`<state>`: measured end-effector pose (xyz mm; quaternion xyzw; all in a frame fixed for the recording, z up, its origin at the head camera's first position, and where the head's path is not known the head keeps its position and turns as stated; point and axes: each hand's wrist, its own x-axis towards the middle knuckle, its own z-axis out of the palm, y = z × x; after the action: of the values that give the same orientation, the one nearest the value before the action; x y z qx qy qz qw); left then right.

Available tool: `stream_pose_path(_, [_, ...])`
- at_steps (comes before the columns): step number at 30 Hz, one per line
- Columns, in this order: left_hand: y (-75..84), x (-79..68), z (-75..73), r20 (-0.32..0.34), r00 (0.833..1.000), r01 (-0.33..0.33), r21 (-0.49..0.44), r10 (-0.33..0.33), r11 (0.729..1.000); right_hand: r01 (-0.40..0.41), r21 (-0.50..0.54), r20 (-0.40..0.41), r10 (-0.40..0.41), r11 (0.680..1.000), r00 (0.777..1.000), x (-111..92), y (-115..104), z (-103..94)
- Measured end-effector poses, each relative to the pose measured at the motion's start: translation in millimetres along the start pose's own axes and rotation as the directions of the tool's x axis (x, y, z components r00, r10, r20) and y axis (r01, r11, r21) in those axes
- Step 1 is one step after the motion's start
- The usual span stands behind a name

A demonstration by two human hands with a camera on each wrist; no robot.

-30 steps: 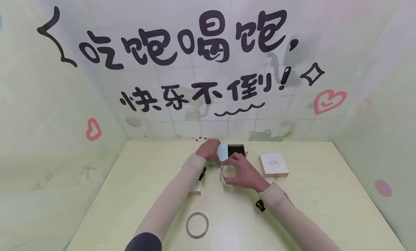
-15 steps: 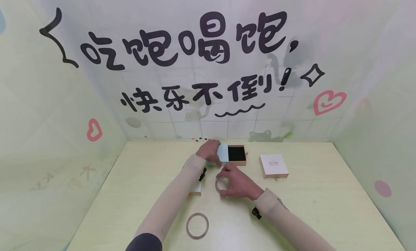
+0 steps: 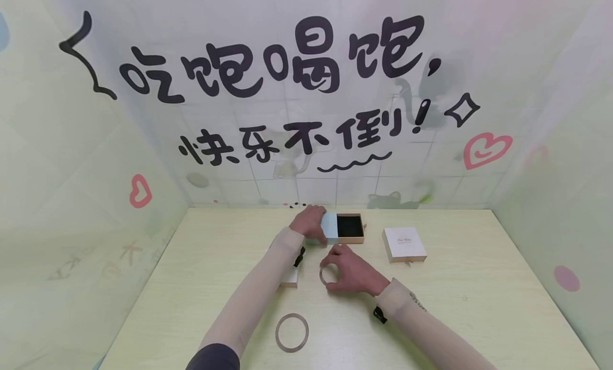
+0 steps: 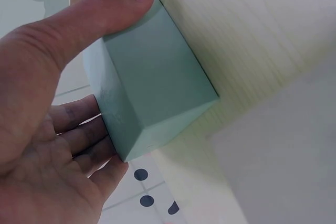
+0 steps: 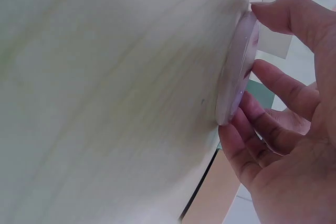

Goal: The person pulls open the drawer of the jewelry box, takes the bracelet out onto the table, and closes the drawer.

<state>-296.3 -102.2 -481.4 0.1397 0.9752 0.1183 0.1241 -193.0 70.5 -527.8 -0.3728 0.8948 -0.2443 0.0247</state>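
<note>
My left hand (image 3: 308,223) grips the closed end of a light blue drawer box (image 3: 330,226) at the back of the table. In the left wrist view, the thumb lies along one side of the blue sleeve (image 4: 157,66) and the fingers along the opposite side. The drawer (image 3: 351,240) is pulled out to the right, showing a black lining. In front of the box, my right hand (image 3: 351,271) pinches a pale bangle (image 5: 239,69) between thumb and fingers, its edge at the table surface. A second bangle (image 3: 277,334) lies flat nearer the front.
To the right sits a white box (image 3: 404,242) with a small tab at its front. Another white box (image 3: 290,277) is partly hidden under my left forearm. A printed curtain wall (image 3: 230,194) stands along the table's back edge.
My right hand has drawn the bangle back toward me from beside the blue box and lowered it, uncovering the drawer. The left hand has kept its place on the box.
</note>
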Motion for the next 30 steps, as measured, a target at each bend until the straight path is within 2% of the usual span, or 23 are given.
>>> stream_pose_path(8, [-0.1,0.7,0.2,0.008,1.0,-0.002,-0.002,0.002,1.0,-0.009,0.026,0.019,0.008,1.0,1.0,-0.2,0.7,-1.8])
stream_pose_path(15, [-0.4,0.2,0.3,0.008,1.0,0.004,-0.006,-0.004,1.0,0.014,-0.021,0.029,-0.014,1.0,0.999,0.0,0.5,-6.3])
stream_pose_path(25, [0.2,-2.8,-0.1,-0.001,1.0,-0.005,-0.009,0.005,1.0,0.059,0.001,-0.008,-0.059,0.998,0.998,4.4,4.2,-20.4])
stream_pose_path(30, [0.3,-2.5,-0.7,-0.009,1.0,-0.007,-0.032,0.007,0.999,0.031,0.051,-0.04,-0.029,0.998,0.999,8.1,9.0,-29.8])
